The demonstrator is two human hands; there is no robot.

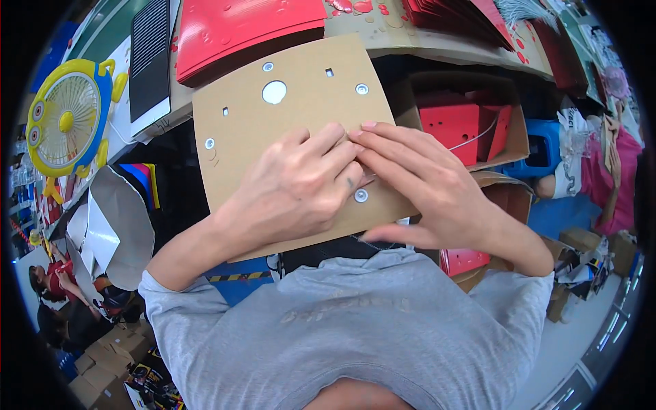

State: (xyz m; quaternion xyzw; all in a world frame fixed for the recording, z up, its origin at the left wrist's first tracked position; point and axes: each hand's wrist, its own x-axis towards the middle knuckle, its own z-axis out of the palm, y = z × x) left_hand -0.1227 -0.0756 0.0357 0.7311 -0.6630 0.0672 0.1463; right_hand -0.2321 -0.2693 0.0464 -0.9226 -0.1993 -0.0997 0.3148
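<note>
Where the two hands meet, whatever lies under their fingertips is covered, so I cannot tell if anything small is pinched there. Left hand point(297, 188) and right hand point(420, 188) both lie palm-down on a brown cardboard panel point(301, 116), which is held tilted in front of the chest, above the grey sweatshirt point(355, 328). Lower edge of the panel is hidden behind the wrists and forearms.

Left hand: fingers pressed together and flat on the board, tips pointing up and right toward the panel's middle. Right hand: fingers likewise close together, extended to the left, tips touching the left hand's fingertips; thumb stretched out along the panel's lower edge.

Panel shows a round hole point(274, 91) near its top, small square cut-outs, and several silver discs point(361, 89) at the corners and one just below the left knuckles; whether these are magnets or rivets is not discernible.

Behind the panel: stacked red sheets point(239, 31) on a shelf, an open carton of red pieces point(465, 123) at right. A yellow toy-like fan point(68, 119) stands far left. Picture rim is dark and bent; another person at the right edge is cut off.
</note>
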